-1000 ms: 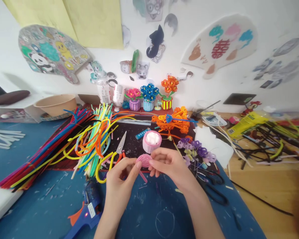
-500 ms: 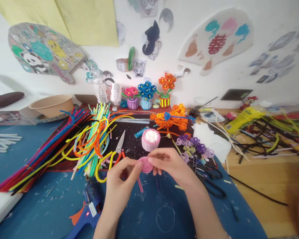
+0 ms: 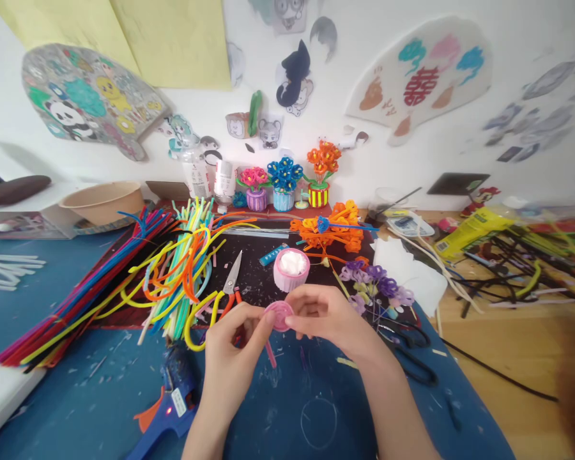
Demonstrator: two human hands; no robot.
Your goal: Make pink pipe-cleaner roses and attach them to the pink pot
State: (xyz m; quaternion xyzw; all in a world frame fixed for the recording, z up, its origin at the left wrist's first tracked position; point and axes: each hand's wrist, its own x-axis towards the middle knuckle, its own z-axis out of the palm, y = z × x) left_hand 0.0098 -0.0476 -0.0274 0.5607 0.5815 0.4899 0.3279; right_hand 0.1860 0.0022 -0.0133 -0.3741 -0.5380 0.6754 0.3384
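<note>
Both hands hold a pink pipe-cleaner spiral disc (image 3: pixel 278 315) above the blue mat. My left hand (image 3: pixel 234 358) pinches its left edge with thumb and fingers. My right hand (image 3: pixel 328 318) pinches its right edge. A loose pink tail (image 3: pixel 269 353) hangs down from the disc. Just behind it stands a small pink pot (image 3: pixel 291 269) with white filling. Scissors with orange handles (image 3: pixel 231 285) lie to the left of the hands.
A heap of coloured pipe cleaners (image 3: pixel 138 278) lies at the left. A blue glue gun (image 3: pixel 167 409) lies near my left forearm. Purple flowers (image 3: pixel 376 284), orange flowers (image 3: pixel 333 233) and black scissors (image 3: pixel 412 358) lie at the right. Three small flower pots (image 3: pixel 285 185) stand by the wall.
The hands and disc stay in nearly the same place. The fingers have shifted slightly round the disc's edge, and the camera has tilted a little.
</note>
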